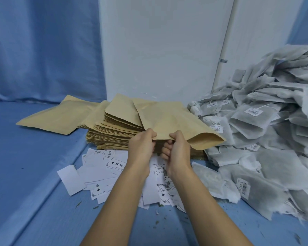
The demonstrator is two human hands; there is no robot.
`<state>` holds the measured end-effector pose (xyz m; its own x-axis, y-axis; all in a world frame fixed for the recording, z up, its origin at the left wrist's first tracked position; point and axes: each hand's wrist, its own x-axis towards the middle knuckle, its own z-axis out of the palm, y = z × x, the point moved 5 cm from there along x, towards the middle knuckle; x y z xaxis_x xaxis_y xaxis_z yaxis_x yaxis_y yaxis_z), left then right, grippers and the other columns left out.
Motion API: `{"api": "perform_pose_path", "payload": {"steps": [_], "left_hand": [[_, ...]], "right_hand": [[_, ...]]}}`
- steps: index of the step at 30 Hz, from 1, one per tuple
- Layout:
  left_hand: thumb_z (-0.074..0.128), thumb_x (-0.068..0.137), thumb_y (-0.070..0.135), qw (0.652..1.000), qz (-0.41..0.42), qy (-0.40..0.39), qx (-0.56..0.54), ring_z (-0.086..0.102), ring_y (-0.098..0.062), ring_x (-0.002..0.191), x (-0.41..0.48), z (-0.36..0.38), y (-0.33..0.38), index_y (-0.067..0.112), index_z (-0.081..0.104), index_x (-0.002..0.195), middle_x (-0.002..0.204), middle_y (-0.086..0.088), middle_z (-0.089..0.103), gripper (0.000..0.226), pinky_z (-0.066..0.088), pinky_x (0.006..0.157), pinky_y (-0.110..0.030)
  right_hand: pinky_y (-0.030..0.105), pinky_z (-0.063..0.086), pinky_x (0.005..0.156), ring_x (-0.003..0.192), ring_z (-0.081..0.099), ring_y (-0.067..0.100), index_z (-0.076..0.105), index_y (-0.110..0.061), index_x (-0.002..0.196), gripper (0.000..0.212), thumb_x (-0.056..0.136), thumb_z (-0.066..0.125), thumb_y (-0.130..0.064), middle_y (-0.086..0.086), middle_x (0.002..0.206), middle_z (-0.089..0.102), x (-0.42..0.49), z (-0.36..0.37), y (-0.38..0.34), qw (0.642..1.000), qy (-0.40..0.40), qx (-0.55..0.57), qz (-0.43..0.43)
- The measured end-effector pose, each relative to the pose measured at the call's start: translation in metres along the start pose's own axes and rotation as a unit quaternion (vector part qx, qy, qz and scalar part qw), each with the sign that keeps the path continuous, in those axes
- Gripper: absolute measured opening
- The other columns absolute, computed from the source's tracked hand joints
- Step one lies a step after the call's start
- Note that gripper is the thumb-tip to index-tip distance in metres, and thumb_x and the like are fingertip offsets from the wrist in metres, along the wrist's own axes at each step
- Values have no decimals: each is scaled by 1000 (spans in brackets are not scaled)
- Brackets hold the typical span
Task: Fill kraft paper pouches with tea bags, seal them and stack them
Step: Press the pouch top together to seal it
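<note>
1. Left hand [142, 146] and right hand [176, 150] each have a closed grip pinching the near edge of one pouch [169, 118], held just over the pouch stack [114, 132] at the table's [25, 174] back middle.
2. The pouch mouth gapes rightward and looks empty. Filling, sealing and stacking likely all remain.
3. Tea bags [267, 132] are heaped along the right edge, crowding the stack.
4. Paper slips [103, 167] litter the near middle. There is open room to the left and along the near edge.
</note>
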<state>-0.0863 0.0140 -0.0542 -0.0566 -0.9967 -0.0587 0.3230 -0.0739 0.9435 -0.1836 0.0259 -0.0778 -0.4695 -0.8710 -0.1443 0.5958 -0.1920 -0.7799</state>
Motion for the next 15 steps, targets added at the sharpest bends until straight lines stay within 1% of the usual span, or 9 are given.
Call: {"api": "perform_pose_path", "payload": {"steps": [3, 5, 7, 8, 11, 13, 15], "left_hand": [[55, 85, 7, 1000, 2, 24, -15, 23, -6, 35, 1, -5, 2, 16, 40, 60, 42, 6, 32, 30, 19, 34, -16], [54, 84, 9, 999, 2, 48, -17, 24, -8, 39, 1, -7, 1, 16, 40, 62, 46, 4, 32, 27, 19, 37, -18], [52, 84, 12, 997, 6, 68, -17, 25, -11, 44, -1, -7, -2, 15, 40, 66, 51, 1, 33, 21, 21, 40, -21], [52, 84, 13, 998, 6, 65, -16, 27, -12, 43, -2, -5, -4, 14, 41, 66, 50, 1, 34, 20, 21, 39, -20], [55, 84, 12, 999, -5, 39, -2, 36, -7, 30, -3, -1, -7, 10, 48, 58, 37, 5, 42, 28, 26, 33, -11], [56, 84, 11, 999, 7, 53, 1, 35, -4, 28, -2, -3, -7, 10, 49, 56, 34, 8, 42, 28, 27, 33, -10], [56, 83, 12, 997, 22, 69, 9, 35, -4, 30, -1, -5, -7, 13, 48, 56, 35, 11, 41, 28, 27, 33, -12]], "right_hand": [[16, 10, 32, 31, 15, 7, 31, -17, 61, 28, 86, 43, -14, -8, 38, 24, 1, -3, -1, 1000, 23, 5, -1], [17, 11, 33, 31, 16, 7, 30, -18, 61, 27, 84, 42, -10, -8, 39, 23, 1, -4, -2, 999, 38, 2, -16], [17, 14, 33, 31, 19, 8, 30, -18, 61, 27, 84, 42, -9, -8, 39, 26, -1, 0, 0, 999, 32, -14, -24], [17, 16, 32, 31, 21, 8, 32, -17, 61, 28, 85, 42, -9, -8, 39, 28, -2, 2, 1, 999, 21, -24, -24], [16, 20, 31, 28, 25, 8, 36, -14, 57, 31, 86, 44, -14, -4, 37, 34, -6, 6, 7, 998, -18, -66, -3], [17, 15, 32, 29, 20, 7, 33, -15, 56, 32, 87, 43, -17, -5, 37, 30, -7, 7, 11, 999, -30, -41, 17], [18, 12, 31, 29, 15, 7, 29, -18, 56, 33, 86, 42, -14, -7, 37, 23, -6, 7, 13, 999, -26, 7, 28]]}}
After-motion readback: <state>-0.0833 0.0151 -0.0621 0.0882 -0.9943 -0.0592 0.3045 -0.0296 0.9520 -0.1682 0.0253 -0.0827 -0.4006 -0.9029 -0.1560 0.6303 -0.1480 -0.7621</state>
